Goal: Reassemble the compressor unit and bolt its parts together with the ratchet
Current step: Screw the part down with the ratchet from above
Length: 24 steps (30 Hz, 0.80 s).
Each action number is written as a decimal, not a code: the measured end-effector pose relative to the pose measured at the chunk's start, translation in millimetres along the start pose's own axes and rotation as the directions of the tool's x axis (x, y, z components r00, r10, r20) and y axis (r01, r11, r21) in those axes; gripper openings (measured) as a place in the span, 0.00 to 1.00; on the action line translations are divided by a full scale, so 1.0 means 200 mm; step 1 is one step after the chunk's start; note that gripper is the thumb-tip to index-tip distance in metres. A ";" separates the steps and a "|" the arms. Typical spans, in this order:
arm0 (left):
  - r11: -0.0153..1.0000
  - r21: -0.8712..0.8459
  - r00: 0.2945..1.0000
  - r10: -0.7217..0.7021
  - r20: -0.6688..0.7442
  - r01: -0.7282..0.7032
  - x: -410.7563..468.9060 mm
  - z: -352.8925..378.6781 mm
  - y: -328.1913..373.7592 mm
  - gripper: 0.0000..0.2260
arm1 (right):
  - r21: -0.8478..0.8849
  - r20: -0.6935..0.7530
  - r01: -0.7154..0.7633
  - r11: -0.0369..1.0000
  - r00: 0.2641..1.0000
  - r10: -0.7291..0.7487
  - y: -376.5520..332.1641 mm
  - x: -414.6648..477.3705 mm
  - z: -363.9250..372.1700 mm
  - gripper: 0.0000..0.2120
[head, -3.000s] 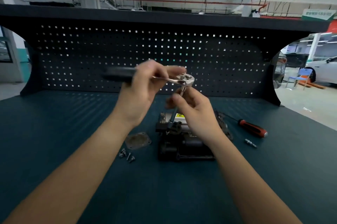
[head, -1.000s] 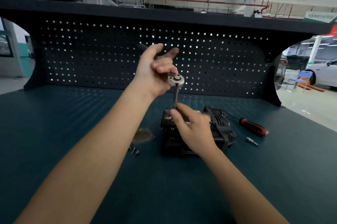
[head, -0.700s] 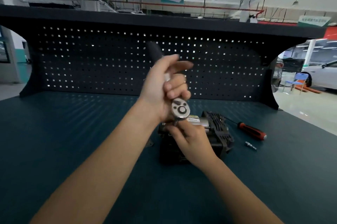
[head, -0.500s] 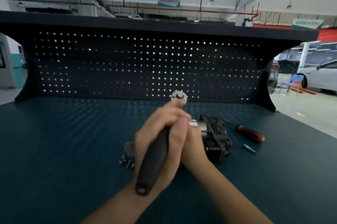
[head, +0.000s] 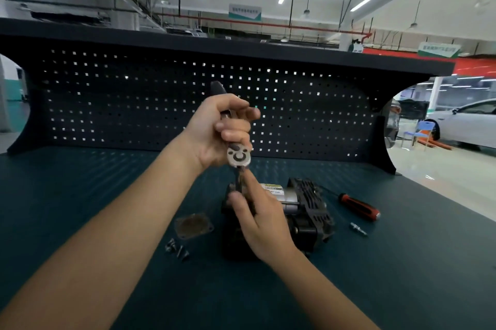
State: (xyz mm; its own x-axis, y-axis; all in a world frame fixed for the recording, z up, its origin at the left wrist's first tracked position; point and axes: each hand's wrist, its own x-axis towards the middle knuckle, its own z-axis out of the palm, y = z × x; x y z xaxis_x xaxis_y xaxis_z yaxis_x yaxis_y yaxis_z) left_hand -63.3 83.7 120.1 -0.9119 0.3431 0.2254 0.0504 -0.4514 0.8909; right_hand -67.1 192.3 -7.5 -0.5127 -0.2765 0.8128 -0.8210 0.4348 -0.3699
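Note:
The black compressor unit [head: 303, 211] lies on the dark green bench, its finned head to the right. My left hand [head: 214, 133] grips the ratchet [head: 238, 156] near its silver head, black handle pointing up and away. An extension bar runs down from the ratchet head to the compressor's left end. My right hand [head: 257, 219] pinches that bar low down, right over the unit. A round cover plate [head: 192, 225] lies left of the compressor, with loose bolts [head: 177, 248] in front of it.
A red-handled screwdriver [head: 358, 206] and a small metal bit [head: 358, 229] lie to the right of the compressor. A black pegboard wall [head: 134, 104] closes the back of the bench [head: 80, 195]. A white car stands beyond the right end.
My left hand swung the ratchet handle from pointing towards me back up and away. My right hand stayed on the extension bar at the compressor.

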 end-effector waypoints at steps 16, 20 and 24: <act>0.813 0.021 0.799 0.577 -0.168 -0.582 -0.16 -0.01 -0.22 0.20 | 0.160 -0.050 -0.143 0.977 0.987 0.153 0.03 0.01 -0.04 0.11; 0.984 0.011 0.980 0.176 -0.090 -0.176 -0.05 -0.05 -0.03 0.17 | 0.141 0.029 -0.110 0.984 0.994 0.107 0.04 0.01 -0.07 0.11; 0.989 0.143 0.994 0.008 0.113 -0.025 0.03 -0.03 -0.01 0.17 | 0.035 -0.039 0.002 0.999 0.999 -0.001 0.08 0.02 -0.09 0.14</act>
State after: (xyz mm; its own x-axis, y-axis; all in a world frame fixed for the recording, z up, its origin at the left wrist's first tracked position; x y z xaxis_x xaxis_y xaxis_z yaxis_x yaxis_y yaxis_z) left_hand -70.8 82.0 117.6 -0.8595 0.4301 0.2760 0.1308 -0.3370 0.9324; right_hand -77.2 213.2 -2.2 -0.5021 -0.2432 0.8300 -0.8304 0.4037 -0.3840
